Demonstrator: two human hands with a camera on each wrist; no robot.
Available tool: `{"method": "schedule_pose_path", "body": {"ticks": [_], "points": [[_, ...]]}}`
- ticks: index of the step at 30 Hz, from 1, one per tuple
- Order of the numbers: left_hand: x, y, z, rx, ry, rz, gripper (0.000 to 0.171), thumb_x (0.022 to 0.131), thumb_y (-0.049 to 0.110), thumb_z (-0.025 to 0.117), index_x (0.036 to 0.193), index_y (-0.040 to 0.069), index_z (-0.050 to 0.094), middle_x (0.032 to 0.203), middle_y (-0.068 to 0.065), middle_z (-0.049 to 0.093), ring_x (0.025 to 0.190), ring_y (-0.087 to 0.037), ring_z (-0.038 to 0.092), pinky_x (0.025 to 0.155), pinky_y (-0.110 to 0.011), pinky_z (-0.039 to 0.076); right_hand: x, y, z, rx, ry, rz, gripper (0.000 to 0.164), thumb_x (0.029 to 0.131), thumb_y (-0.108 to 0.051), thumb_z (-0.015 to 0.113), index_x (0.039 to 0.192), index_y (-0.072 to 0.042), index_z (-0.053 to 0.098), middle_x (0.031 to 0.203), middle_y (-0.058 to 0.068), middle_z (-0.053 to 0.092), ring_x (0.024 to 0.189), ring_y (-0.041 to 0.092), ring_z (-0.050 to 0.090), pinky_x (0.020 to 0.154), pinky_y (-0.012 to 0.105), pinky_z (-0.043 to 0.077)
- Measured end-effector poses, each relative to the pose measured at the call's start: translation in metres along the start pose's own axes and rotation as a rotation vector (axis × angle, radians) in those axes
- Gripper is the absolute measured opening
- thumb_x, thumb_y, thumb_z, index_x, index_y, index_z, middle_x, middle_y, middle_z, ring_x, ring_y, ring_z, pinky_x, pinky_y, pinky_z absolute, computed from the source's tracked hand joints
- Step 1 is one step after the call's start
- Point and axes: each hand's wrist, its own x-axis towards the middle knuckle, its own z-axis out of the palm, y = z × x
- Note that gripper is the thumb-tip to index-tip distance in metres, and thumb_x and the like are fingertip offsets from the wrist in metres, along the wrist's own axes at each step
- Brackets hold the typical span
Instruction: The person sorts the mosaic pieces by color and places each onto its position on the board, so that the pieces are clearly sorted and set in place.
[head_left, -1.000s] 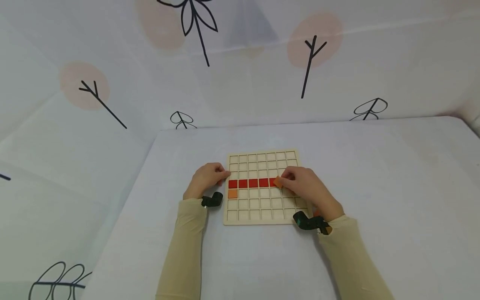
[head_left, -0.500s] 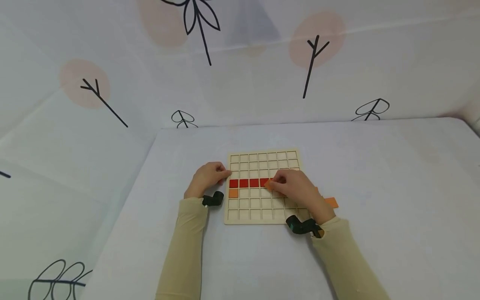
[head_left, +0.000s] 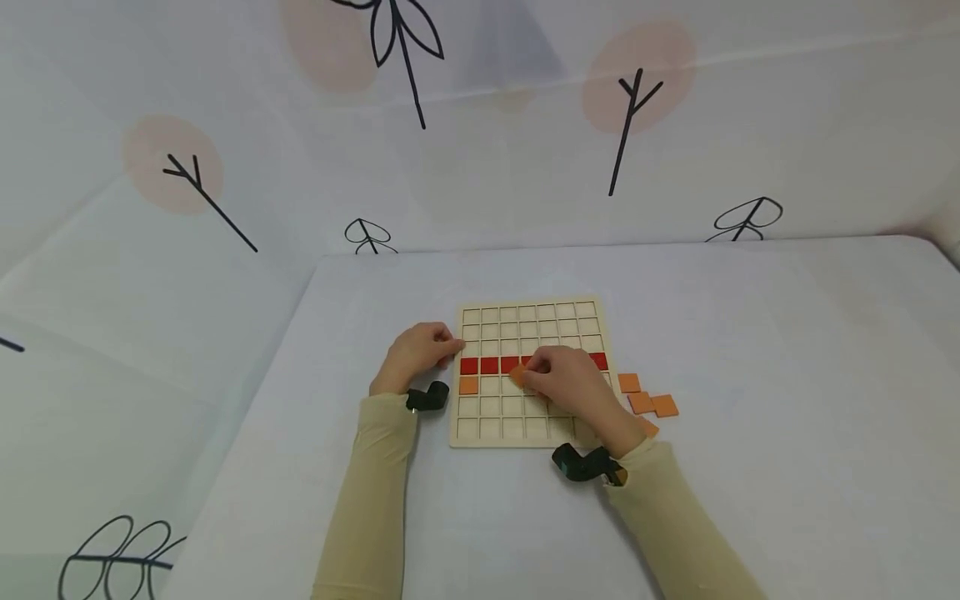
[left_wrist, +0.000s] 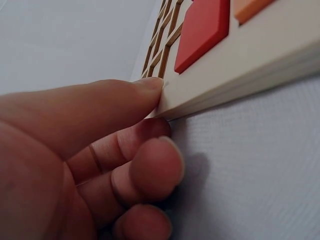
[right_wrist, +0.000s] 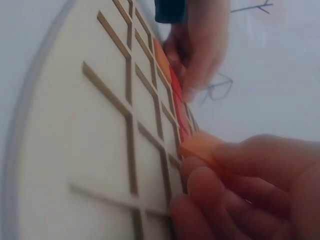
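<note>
A pale wooden grid board [head_left: 490, 428] lies flat on the white table. Red square tiles [head_left: 489, 365] fill a row across its middle, partly hidden by my right hand. One orange tile [head_left: 468, 386] sits in the leftmost cell just below that row. My left hand [head_left: 417, 352] pinches the board's left edge, thumb on top and fingers at the side, as the left wrist view shows. My right hand [head_left: 573, 385] holds another orange tile [right_wrist: 199, 146] between thumb and fingers, tilted above the board near the red row.
Several loose orange tiles [head_left: 664, 406] lie to the right of the board, one partly behind the right wrist. A white cloth [head_left: 765, 350] covers the table. Behind it hangs a sheet [head_left: 510, 183] printed with plant drawings. Each wrist wears a black camera mount [head_left: 429, 396].
My right hand has moved left along the red row with the orange tile, uncovering the red row's right end and loose orange tiles. My left hand stays at the board's edge.
</note>
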Motion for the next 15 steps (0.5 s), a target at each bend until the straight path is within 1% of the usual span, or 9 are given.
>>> {"method": "schedule_pose_path", "body": {"ticks": [4, 7, 9, 11, 15], "points": [[0.0, -0.001, 0.0, -0.002, -0.004, 0.006, 0.028, 0.083, 0.042, 0.059, 0.078, 0.015, 0.058, 0.063, -0.001, 0.057, 0.064, -0.018, 0.049, 0.058, -0.03, 0.034, 0.001, -0.005, 0.01, 0.045, 0.02, 0.023, 0.012, 0.081, -0.028, 0.062, 0.08, -0.016, 0.064, 0.068, -0.005, 0.059, 0.064, 0.013, 0.051, 0.059, 0.027, 0.041], [0.001, -0.001, 0.0, -0.001, -0.008, 0.009, 0.028, 0.083, 0.043, 0.058, 0.077, 0.015, 0.058, 0.063, -0.001, 0.056, 0.064, -0.018, 0.049, 0.058, -0.03, 0.034, 0.0, -0.009, 0.015, 0.094, 0.025, 0.039, 0.013, 0.081, -0.029, 0.061, 0.08, -0.016, 0.063, 0.063, -0.005, 0.059, 0.06, 0.013, 0.052, 0.057, 0.027, 0.041], [0.001, -0.001, 0.0, 0.003, -0.011, 0.007, 0.028, 0.083, 0.043, 0.058, 0.077, 0.015, 0.058, 0.063, -0.001, 0.056, 0.064, -0.018, 0.049, 0.058, -0.03, 0.034, -0.001, -0.011, 0.018, 0.106, 0.026, 0.052, 0.014, 0.082, -0.029, 0.061, 0.079, -0.016, 0.063, 0.059, -0.004, 0.058, 0.056, 0.012, 0.052, 0.055, 0.028, 0.041], [0.001, -0.001, 0.0, 0.006, -0.011, 0.006, 0.028, 0.083, 0.043, 0.058, 0.078, 0.015, 0.058, 0.063, -0.001, 0.056, 0.064, -0.018, 0.049, 0.058, -0.03, 0.034, -0.001, -0.012, 0.021, 0.1, 0.03, 0.07, 0.015, 0.081, -0.032, 0.06, 0.078, -0.018, 0.062, 0.057, -0.003, 0.058, 0.054, 0.013, 0.052, 0.053, 0.028, 0.04], [0.001, -0.001, 0.0, 0.001, -0.01, 0.003, 0.028, 0.083, 0.043, 0.058, 0.078, 0.015, 0.058, 0.063, -0.002, 0.057, 0.064, -0.018, 0.049, 0.059, -0.03, 0.034, -0.001, -0.015, 0.025, 0.04, 0.046, 0.082, 0.018, 0.082, -0.036, 0.06, 0.074, -0.02, 0.061, 0.057, -0.005, 0.055, 0.054, 0.014, 0.049, 0.051, 0.028, 0.038]]}}
